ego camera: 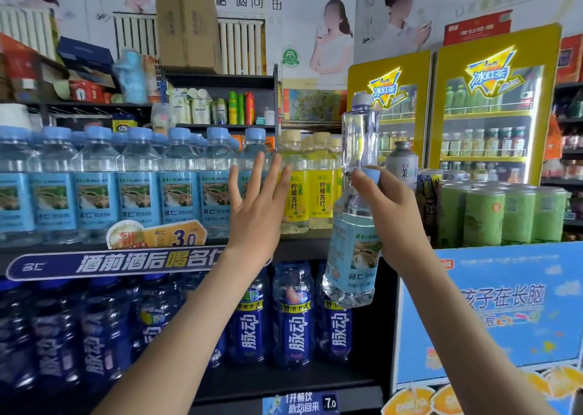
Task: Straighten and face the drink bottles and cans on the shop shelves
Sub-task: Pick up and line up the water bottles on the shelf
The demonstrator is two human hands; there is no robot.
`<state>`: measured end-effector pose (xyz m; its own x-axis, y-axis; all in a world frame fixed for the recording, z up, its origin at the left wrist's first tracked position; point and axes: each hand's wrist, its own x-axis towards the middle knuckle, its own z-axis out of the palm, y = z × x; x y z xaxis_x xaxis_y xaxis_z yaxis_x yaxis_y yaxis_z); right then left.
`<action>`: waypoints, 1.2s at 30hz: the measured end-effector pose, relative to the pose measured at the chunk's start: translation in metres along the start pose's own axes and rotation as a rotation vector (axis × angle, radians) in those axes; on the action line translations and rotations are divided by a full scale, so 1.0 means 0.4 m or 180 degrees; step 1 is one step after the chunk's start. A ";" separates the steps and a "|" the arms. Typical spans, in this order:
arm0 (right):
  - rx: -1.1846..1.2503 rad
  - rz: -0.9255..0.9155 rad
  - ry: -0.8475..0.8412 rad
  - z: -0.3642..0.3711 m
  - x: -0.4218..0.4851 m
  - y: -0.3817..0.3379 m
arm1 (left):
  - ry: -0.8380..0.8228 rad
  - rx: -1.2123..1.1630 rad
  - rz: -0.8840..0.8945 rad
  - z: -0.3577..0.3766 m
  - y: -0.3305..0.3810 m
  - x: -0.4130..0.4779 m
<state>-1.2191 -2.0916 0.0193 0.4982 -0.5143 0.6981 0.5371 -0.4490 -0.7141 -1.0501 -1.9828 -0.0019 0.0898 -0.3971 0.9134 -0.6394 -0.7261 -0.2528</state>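
- Our right hand (389,216) is clamped around the neck of a blue-labelled soda water bottle (353,247), held upright in the air in front of the shelf edge (303,247), off the shelf.
- A second clear bottle (361,137) rises above this hand; we cannot tell whether the hand grips it.
- Our left hand (255,206) is spread flat, fingers apart, holding nothing, at the junction between the blue-labelled bottle row (138,187) and the yellow lemon soda bottles (310,187).
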 end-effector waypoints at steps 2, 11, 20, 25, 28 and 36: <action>0.0036 -0.0003 -0.0038 0.013 0.001 -0.003 | 0.0066 -0.0116 0.0000 -0.004 0.001 -0.007; 0.0348 -0.0005 -0.0206 0.156 -0.025 -0.004 | -0.1245 -0.3701 -0.1145 -0.206 -0.046 -0.060; 0.0597 0.0084 -0.0655 0.519 -0.094 -0.037 | -0.1782 -0.3747 -0.1991 -0.298 -0.336 -0.222; 0.0803 0.0270 -0.0871 0.824 -0.186 -0.080 | -0.1395 -0.3438 -0.2370 -0.375 -0.592 -0.347; 0.1017 0.0390 -0.0818 1.025 -0.233 -0.122 | -0.1049 -0.3089 -0.2496 -0.416 -0.754 -0.413; 0.1165 0.0422 -0.1022 1.388 -0.296 -0.186 | -0.0905 -0.2024 -0.2564 -0.478 -1.072 -0.509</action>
<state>-0.9401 -1.5915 0.0190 0.7316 -0.2729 0.6248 0.6300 -0.0798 -0.7725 -0.9404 -1.4834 -0.0184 0.7867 -0.1064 0.6081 -0.5859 -0.4393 0.6810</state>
